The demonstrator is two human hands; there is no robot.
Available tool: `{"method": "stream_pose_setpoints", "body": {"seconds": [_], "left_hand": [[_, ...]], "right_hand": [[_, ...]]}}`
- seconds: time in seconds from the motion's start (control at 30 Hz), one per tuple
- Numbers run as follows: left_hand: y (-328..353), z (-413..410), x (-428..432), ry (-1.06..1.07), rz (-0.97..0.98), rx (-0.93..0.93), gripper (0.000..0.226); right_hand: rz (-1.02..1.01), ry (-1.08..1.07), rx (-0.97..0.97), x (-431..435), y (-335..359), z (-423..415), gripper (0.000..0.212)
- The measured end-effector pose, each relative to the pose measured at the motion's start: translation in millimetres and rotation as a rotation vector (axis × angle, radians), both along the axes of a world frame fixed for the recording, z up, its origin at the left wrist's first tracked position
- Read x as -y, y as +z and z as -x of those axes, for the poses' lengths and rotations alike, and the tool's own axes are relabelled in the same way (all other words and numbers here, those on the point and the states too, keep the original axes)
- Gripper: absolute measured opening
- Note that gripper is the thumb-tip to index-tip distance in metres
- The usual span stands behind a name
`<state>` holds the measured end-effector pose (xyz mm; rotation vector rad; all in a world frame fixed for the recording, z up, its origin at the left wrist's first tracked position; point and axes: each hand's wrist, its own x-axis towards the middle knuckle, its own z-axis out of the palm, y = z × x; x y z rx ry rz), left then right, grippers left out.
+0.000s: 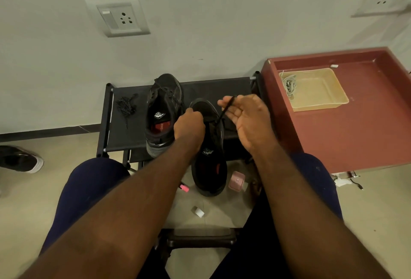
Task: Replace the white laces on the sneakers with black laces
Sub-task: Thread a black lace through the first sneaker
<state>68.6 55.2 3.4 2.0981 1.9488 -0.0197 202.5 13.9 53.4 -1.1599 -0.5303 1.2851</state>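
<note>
At right, a red desk (367, 123) is standing with a tray (315, 107) on it; the white laces (289, 84) are lying in the tray's left end. The black rack (124, 132) is carrying one sneaker (163, 111), which is showing dark lacing. The second sneaker (210, 167) is being held up before the rack. The person's left hand (189, 126) is gripping its upper, fingers curled. Their right hand (249, 118) is holding a black lace (224, 109) taut, pinched at the fingertips. A spare black lace (126, 107) is lying on the rack.

Judgement: white laces are off and one sneaker is probably done. Lacing on the second is only beginning, near the toe.
</note>
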Motion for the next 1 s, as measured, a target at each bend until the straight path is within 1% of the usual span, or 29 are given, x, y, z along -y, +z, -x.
{"method": "stream_pose_setpoints", "body": {"seconds": [0.03, 0.07, 0.1, 0.13, 0.17, 0.23, 0.27, 0.3, 0.4, 0.43, 0.5, 0.63, 0.67, 0.7, 0.73, 0.77, 0.83, 0.87, 0.9, 0.93, 1.0], "left_hand": [[-1, 0, -1, -0.002, -0.003, -0.001, 0.021], [-1, 0, -1, -0.006, -0.007, -0.006, 0.021], [0, 0, -1, -0.011, -0.005, -0.014, 0.021], [0, -1, -1, -0.017, 0.000, -0.021, 0.021], [0, -2, -1, -0.025, 0.012, -0.033, 0.020], [2, -4, -1, -0.035, 0.079, -0.040, 0.021], [3, -6, -1, -0.034, 0.126, -0.043, 0.024], [4, -6, 0, -0.042, 0.167, -0.054, 0.029], [4, -7, 5, -0.148, 0.220, -0.153, 0.045], [1, -6, 6, -0.162, 0.213, -0.160, 0.047], [0, -4, 8, -0.152, 0.183, -0.144, 0.050], [0, 0, 17, -0.156, 0.107, -0.089, 0.047], [0, 1, 20, -0.153, 0.101, -0.076, 0.050], [-2, 2, 22, -0.150, 0.102, -0.062, 0.051], [-3, 3, 23, -0.146, 0.107, -0.045, 0.051], [-4, 4, 23, -0.141, 0.119, -0.030, 0.051], [-5, 5, 22, -0.133, 0.154, -0.004, 0.051], [-5, 5, 21, -0.131, 0.168, 0.006, 0.052], [-5, 5, 20, -0.130, 0.176, 0.012, 0.053], [-4, 5, 20, -0.128, 0.180, 0.020, 0.054], [-4, 6, 20, -0.115, 0.187, 0.035, 0.055]], "right_hand": [[-0.041, -0.040, -0.172, 0, 13, -3, 0.020], [-0.041, -0.068, -0.244, 1, 23, -8, 0.021], [-0.004, -0.079, -0.218, 1, 27, -13, 0.022], [0.064, -0.060, -0.069, 2, 25, -18, 0.022], [0.153, -0.007, 0.188, 2, 18, -21, 0.022], [0.310, 0.200, 0.816, 2, -8, -27, 0.030], [0.368, 0.326, 1.025, 1, -21, -28, 0.036], [0.426, 0.439, 1.114, 0, -30, -27, 0.040], [0.517, 0.653, 1.172, -3, -44, -20, 0.039], [0.520, 0.680, 1.192, -2, -45, -16, 0.036], [0.474, 0.663, 1.231, -2, -47, -9, 0.035], [0.297, 0.457, 1.258, -3, -43, -4, 0.041], [0.252, 0.422, 1.248, -3, -40, -3, 0.040], [0.211, 0.400, 1.178, -1, -35, 0, 0.036], [0.182, 0.364, 1.004, 0, -29, 4, 0.032], [0.158, 0.307, 0.728, 2, -19, 8, 0.030], [0.094, 0.155, 0.099, 6, 5, 11, 0.032], [0.063, 0.070, -0.080, 6, 16, 7, 0.032], [0.057, -0.005, -0.109, 6, 25, 1, 0.032], [0.076, -0.046, 0.005, 6, 29, -6, 0.029], [0.165, -0.019, 0.453, 8, 20, -19, 0.012]]}}
